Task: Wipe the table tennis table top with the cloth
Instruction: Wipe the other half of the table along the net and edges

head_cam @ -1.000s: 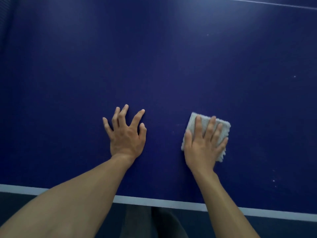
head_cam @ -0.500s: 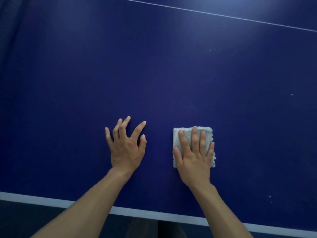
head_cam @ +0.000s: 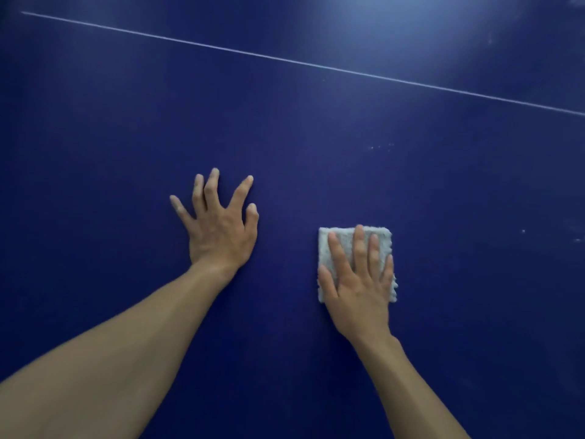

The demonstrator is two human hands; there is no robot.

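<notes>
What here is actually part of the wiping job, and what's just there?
Part of the job: cloth; right hand pressing flat on it; blue table top.
Just there: left hand, spread on the table top and holding nothing; thin white line; a few white specks.

This is looking like a place set up for table tennis, a games room or sports hall; which of the two is not showing. A dark blue table tennis table top [head_cam: 126, 128] is filling the whole head view, its matte playing surface stretching to every edge. A thin white line [head_cam: 285, 60] is running slantwise across the far part, as painted court markings do. A pale patch of reflected light [head_cam: 395, 33] is glowing near the top, and small white specks [head_cam: 381, 146] are dotting the blue at the right.
</notes>
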